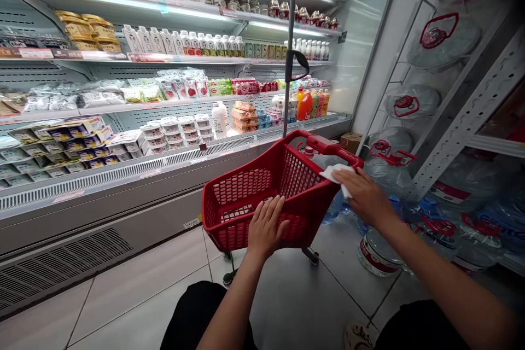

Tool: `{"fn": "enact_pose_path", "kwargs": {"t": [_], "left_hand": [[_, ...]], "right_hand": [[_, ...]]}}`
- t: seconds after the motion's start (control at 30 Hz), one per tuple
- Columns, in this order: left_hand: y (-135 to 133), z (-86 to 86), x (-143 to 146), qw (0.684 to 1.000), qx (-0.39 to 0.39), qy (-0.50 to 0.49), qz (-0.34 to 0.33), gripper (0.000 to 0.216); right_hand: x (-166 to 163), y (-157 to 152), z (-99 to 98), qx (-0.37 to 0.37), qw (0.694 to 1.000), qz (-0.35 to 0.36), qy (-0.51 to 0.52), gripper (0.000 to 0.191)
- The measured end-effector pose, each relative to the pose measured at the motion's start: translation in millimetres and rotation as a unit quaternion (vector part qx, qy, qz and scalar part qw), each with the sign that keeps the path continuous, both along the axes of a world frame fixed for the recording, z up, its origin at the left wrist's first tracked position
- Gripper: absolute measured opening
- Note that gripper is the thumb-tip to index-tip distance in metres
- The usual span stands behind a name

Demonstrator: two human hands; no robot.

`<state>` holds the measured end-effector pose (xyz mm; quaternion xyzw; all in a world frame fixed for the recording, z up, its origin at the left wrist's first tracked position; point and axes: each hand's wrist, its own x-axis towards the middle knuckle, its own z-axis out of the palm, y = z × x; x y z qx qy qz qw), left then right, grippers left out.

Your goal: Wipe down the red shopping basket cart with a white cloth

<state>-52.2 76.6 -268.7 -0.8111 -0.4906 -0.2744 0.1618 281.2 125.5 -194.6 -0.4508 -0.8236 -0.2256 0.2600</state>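
A small red shopping cart (302, 228) stands on the floor in front of me, with openwork plastic sides and a red handle (326, 146) at its far right end. My left hand (266, 225) lies on the near side of its basket, fingers stretched out at the rim. At the right rear corner, just below the handle, my right hand (366, 194) presses a white wipe (339, 175) against the cart. The wipe is crumpled and partly covered by my fingers; whether it is paper or cloth I cannot tell. The inside of the basket is partly hidden by its near wall.
A lit refrigerated case (164, 161) with bottles, tubs and packs runs along the left and back. A thin grey pole (290, 27) rises behind the cart. Large water bottles (377, 251) with red handles stand at right, beside a white metal rack (463, 98).
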Motion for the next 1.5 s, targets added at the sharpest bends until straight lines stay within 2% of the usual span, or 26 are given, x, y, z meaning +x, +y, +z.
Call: {"fn": "enact_pose_path", "kwargs": {"t": [0.07,0.13,0.27,0.33,0.43,0.53,0.6,0.7,0.8,0.97,1.07,1.17,1.27,1.37,1.5], "left_hand": [[0.5,-1.2,-4.6,1.000,0.002,-0.014,0.007,0.059],[1.7,-2.8,-8.4,0.999,0.007,-0.037,0.033,0.054],[4.2,-0.1,-7.3,0.992,0.030,-0.086,0.091,0.051],[4.5,5.4,-1.0,0.993,0.040,-0.078,0.076,0.056],[3.6,13.9,12.5,0.999,0.039,-0.035,0.008,0.063],[2.9,16.8,23.5,0.999,0.028,-0.024,-0.022,0.067],[2.6,15.8,27.3,0.999,0.024,-0.034,-0.024,0.066],[1.7,13.5,30.4,0.998,0.022,-0.047,-0.032,0.064],[-0.8,12.0,33.4,0.998,0.026,-0.049,-0.037,0.065],[-4.6,10.8,37.4,0.998,0.036,-0.025,-0.040,0.069],[-5.3,10.6,39.0,0.999,0.036,-0.008,-0.036,0.071],[-4.9,11.0,41.9,0.999,0.032,-0.003,-0.017,0.072],[-2.8,12.0,46.2,1.000,0.023,-0.010,0.000,0.073],[1.8,12.9,50.6,1.000,0.019,-0.020,0.000,0.075],[8.5,12.9,52.8,1.000,0.022,-0.014,-0.017,0.078]], "right_hand": [[17.1,2.4,5.3,0.008,1.000,-0.023,0.009,0.072],[20.2,0.0,6.8,0.012,1.000,-0.019,0.012,0.072],[-6.5,-16.1,3.5,0.007,1.000,0.012,0.013,0.074],[-26.7,-26.2,2.4,-0.004,0.999,0.037,0.002,0.078],[-49.1,-37.5,4.0,-0.015,0.997,0.070,-0.016,0.081],[-46.4,-39.1,7.4,-0.020,0.995,0.091,-0.033,0.082],[-28.9,-34.3,9.2,-0.020,0.996,0.084,-0.030,0.081],[6.4,-20.1,13.1,-0.019,0.999,0.025,0.014,0.068],[29.2,0.1,21.4,-0.060,0.995,-0.021,0.070,0.055],[25.8,34.1,39.5,-0.177,0.969,-0.040,0.167,0.056],[23.3,40.0,42.4,-0.190,0.964,-0.028,0.183,0.055],[26.8,28.3,34.6,-0.162,0.971,-0.018,0.174,0.053],[19.7,7.4,19.1,-0.094,0.985,-0.022,0.145,0.053],[-13.6,-10.6,0.7,-0.046,0.995,-0.009,0.092,0.057],[-72.5,-19.8,-17.3,-0.059,0.997,0.047,0.032,0.061]]}}
